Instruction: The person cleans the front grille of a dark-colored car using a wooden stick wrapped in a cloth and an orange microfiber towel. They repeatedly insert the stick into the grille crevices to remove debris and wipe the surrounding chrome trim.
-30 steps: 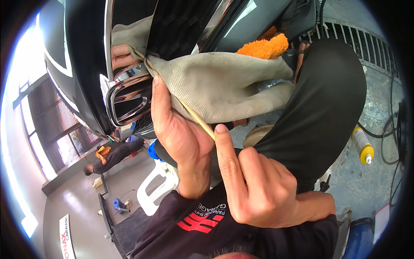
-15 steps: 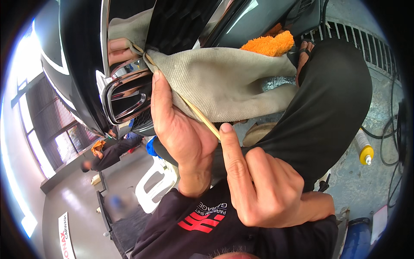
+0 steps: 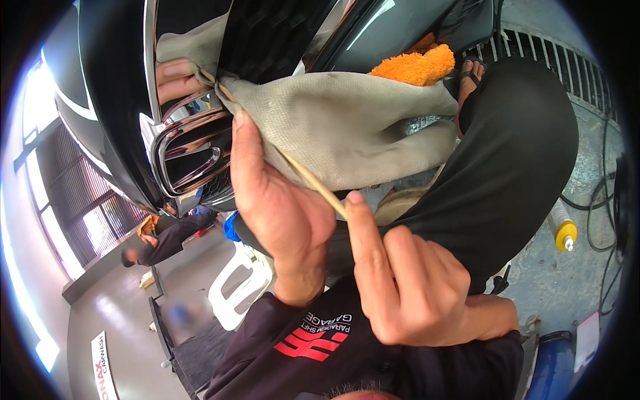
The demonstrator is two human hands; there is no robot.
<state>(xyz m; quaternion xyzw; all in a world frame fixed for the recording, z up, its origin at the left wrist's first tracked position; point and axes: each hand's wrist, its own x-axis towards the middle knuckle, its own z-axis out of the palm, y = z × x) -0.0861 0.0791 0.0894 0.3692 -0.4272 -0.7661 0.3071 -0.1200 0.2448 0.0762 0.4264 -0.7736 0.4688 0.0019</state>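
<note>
Head view: thin, pale wooden stick [image 3: 317, 183] slants along grey textured cloth [image 3: 300, 130], its upper end at the glossy black car panel [image 3: 192, 19]. Left hand [image 3: 280, 210] clasps cloth, thumb beside stick, other fingers hidden. Right hand [image 3: 410, 287]: index fingertip touches stick's lower end, other fingers curled; cannot tell whether they pinch it.
</note>
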